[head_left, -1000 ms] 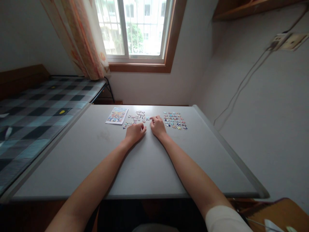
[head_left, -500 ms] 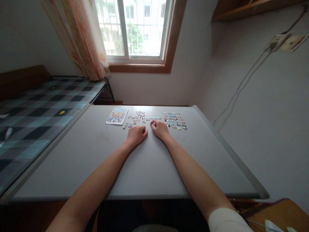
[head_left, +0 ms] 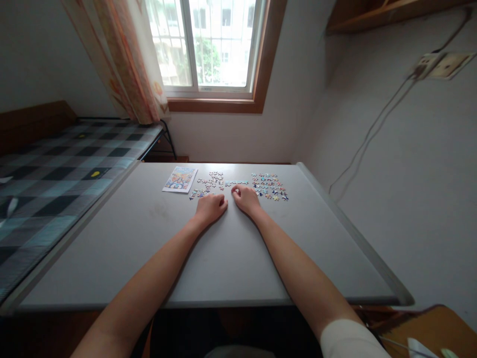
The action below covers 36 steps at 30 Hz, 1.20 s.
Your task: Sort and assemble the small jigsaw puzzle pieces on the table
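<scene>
My left hand [head_left: 211, 207] rests on the table with its fingers curled closed, just in front of the left group of loose puzzle pieces [head_left: 215, 180]. Whatever its fingers may hold is hidden. My right hand [head_left: 246, 198] lies beside it, fingers bent together in a pinch near the table surface; anything between them is too small to make out. Just beyond the right hand runs a short joined row of light blue puzzle pieces [head_left: 237, 183]. More loose pieces [head_left: 269, 182] are laid out in rows to the right. A colourful picture sheet [head_left: 180, 179] lies at the left.
The grey-white table [head_left: 122, 258] has raised edging along its sides. A bed with a checked cover [head_left: 93, 154] adjoins on the left. A wall with a socket and cable [head_left: 372, 129] is on the right, and a wooden chair [head_left: 436, 328] stands at lower right.
</scene>
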Motion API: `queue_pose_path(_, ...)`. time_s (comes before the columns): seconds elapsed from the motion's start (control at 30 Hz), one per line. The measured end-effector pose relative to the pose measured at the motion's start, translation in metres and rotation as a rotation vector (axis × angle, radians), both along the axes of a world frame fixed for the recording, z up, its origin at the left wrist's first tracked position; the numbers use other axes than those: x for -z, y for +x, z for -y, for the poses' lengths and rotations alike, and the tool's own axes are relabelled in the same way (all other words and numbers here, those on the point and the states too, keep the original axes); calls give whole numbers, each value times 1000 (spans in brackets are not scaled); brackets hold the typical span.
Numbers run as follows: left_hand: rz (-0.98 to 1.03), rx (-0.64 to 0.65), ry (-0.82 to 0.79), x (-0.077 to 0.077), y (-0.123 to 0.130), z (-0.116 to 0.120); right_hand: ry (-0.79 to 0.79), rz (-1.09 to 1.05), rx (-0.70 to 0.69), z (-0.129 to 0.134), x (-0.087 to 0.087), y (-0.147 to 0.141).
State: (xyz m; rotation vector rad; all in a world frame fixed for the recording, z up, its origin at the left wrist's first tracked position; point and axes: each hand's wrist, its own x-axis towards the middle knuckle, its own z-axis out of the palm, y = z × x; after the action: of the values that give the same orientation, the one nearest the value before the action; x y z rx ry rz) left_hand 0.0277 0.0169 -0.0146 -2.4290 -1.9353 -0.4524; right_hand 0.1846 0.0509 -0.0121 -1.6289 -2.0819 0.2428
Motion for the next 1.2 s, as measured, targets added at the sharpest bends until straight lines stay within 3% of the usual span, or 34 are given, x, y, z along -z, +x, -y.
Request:
queue_pose_path(0.33,-38,-22,-53,-4,2,2,8,23,-7,1,0,0)
queue_pose_path(1.2,-44,5,-15,-1,0,1,10,11,-16,0,0,1)
